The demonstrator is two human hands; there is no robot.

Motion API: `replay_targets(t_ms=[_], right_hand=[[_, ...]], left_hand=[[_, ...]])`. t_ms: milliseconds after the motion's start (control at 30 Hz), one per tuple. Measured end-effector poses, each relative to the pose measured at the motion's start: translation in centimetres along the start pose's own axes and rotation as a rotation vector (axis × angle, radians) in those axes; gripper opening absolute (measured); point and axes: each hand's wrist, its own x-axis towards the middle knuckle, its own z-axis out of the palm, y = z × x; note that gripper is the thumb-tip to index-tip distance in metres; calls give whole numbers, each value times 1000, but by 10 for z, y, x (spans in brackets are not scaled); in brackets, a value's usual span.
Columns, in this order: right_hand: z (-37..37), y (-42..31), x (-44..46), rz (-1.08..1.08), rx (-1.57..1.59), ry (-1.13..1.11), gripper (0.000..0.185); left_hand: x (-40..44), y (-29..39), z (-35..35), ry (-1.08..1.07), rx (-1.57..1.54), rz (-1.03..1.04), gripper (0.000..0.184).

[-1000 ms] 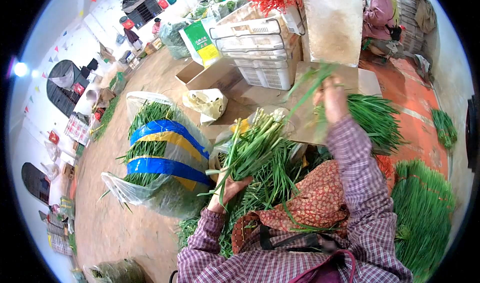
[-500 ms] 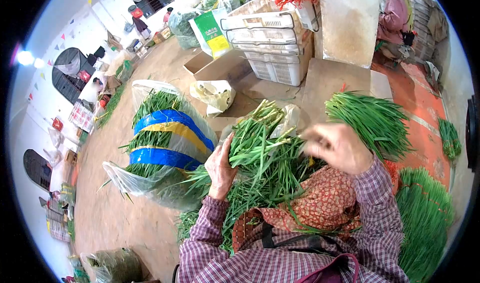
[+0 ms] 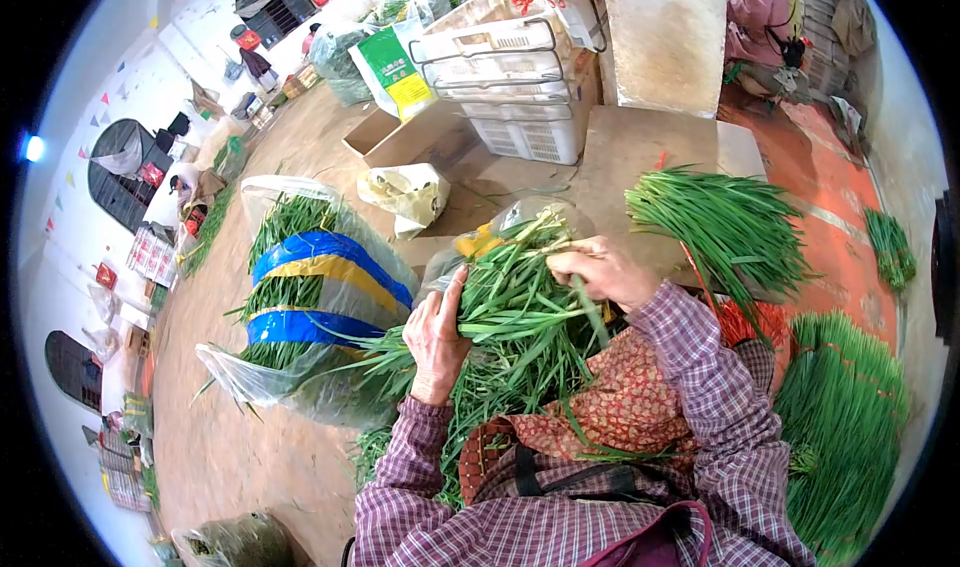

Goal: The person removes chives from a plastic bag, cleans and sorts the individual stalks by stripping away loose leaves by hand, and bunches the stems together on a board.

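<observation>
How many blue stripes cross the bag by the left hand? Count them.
2: the upper stripe and the lower stripe, on the bag beside the left hand. More may be hidden underneath.

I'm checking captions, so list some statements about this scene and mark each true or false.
1. The left hand grips a bunch of chive-like greens. True.
2. The right hand lies flat on the floor. False: its fingers are curled near the bunch's pale ends.
3. White plastic crates stand stacked beyond the hands. True.
4. The sleeves are plain white. False: they are plaid.
5. The blue-banded clear bag stands left of the held bunch. True.
</observation>
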Motion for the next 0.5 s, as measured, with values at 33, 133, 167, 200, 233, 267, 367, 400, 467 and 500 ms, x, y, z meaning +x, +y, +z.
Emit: replay_targets(t_ms=[33, 133, 167, 200, 233, 267, 367, 400, 467, 500], right_hand=[[-7, 2, -5, 80, 215, -64, 26], [-30, -33, -30, 11, 442, -196, 23], [-38, -43, -39, -23, 501, -234, 23], [-48, -49, -48, -53, 492, -251, 25], [-49, -47, -51, -52, 495, -254, 25], [-47, -46, -56, -134, 192, -221, 27], [-28, -51, -64, 25, -711, -266, 30], [-21, -47, -65, 43, -863, -187, 29], [-18, -34, -60, 57, -1016, -98, 27], [-19, -25, -55, -51, -793, 43, 26]], left_hand=[[0, -1, 2, 0, -1, 1, 71], [-3, -5, 6, -22, -186, -143, 71], [-5, -10, 9, -21, -185, -143, 71], [-8, -16, 15, 6, -229, -169, 69], [-11, -22, 22, 33, -272, -195, 68], [-12, -25, 29, 124, -308, -128, 70], [-23, -27, 39, -63, -686, -280, 61], [-24, -23, 44, -95, -788, -321, 54], [-27, -20, 50, -185, -910, -349, 46], [-28, -18, 53, -220, -1036, -369, 43]])
